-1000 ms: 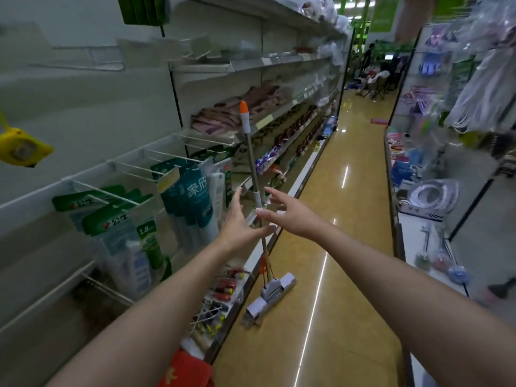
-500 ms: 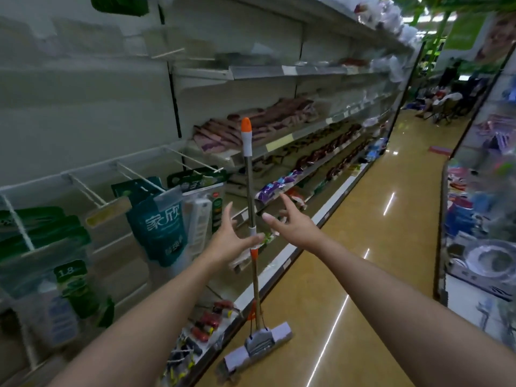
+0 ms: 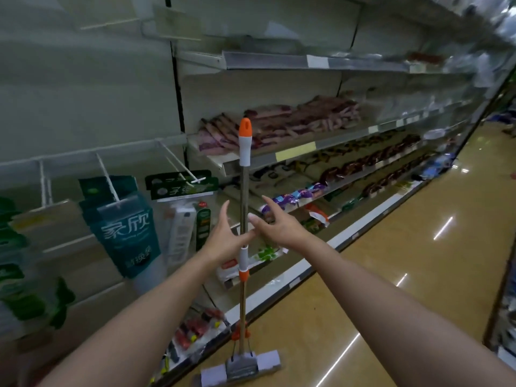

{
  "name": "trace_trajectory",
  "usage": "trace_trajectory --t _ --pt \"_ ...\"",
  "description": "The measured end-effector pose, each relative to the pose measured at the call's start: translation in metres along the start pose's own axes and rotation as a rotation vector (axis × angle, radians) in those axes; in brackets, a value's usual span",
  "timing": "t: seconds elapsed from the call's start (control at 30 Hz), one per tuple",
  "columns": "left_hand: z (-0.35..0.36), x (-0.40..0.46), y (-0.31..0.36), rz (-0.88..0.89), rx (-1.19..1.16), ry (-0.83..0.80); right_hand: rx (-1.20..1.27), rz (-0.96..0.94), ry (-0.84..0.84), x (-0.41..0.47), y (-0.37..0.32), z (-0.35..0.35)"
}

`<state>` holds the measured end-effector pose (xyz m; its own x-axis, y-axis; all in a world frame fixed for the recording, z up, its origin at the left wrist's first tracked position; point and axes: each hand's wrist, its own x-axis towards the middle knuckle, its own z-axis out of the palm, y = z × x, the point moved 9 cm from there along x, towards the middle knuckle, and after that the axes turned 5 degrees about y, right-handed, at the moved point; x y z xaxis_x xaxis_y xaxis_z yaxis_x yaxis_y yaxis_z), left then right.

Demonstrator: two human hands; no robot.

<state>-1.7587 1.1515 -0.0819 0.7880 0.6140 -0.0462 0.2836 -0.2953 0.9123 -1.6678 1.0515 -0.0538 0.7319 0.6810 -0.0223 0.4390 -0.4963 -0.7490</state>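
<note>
At the left, a teal hanging packet [image 3: 125, 233] dangles from a peg hook on the shop wall. Just right of it the left hand [image 3: 223, 241] is spread wide, fingers straight and pointing up, its thumb reaching to the pole of a sponge mop [image 3: 244, 191]; whether the thumb actually touches the metal is hard to tell. The mop stands upright in the aisle close beside the shelving, its sponge head [image 3: 240, 368] flat on the floor [image 3: 391, 275] and its orange-and-white grip [image 3: 245, 143] at the top. The right hand [image 3: 282, 227] is equally open on the pole's far side, holding nothing, so the mop seems to balance between the two palms. It looks light and stiff: a thin metal tube, probably slick to bare skin, top-free and ready to tip. The surest hold is likely the bare tube at hand level, just above the plastic collar [image 3: 243, 261], or the moulded grip higher up. Further right, a shelf [image 3: 296, 150] carries flat purple packs.
</note>
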Motion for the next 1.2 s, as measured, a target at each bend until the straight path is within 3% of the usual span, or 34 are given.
trace_trajectory --t 0.2,0.4,0.7,0.83,1.0,1.2 --pt "0.020 0.067 -0.002 -0.020 -0.201 0.010 0.001 -0.056 -0.045 0.064 0.002 -0.008" --pt "0.019 0.121 0.010 -0.024 -0.233 0.021 0.052 -0.070 -0.055 0.121 0.003 -0.017" --pt "0.015 0.155 0.006 -0.045 -0.143 0.111 0.077 -0.138 -0.141 0.163 0.002 -0.009" --pt "0.011 0.161 0.015 -0.053 -0.126 0.199 0.072 -0.240 -0.085 0.173 -0.011 -0.024" --pt "-0.004 0.170 0.029 -0.054 -0.077 0.305 0.220 -0.435 0.003 0.181 -0.043 -0.047" --pt "0.000 0.170 0.030 -0.098 -0.011 0.326 0.374 -0.408 -0.080 0.192 -0.052 -0.038"
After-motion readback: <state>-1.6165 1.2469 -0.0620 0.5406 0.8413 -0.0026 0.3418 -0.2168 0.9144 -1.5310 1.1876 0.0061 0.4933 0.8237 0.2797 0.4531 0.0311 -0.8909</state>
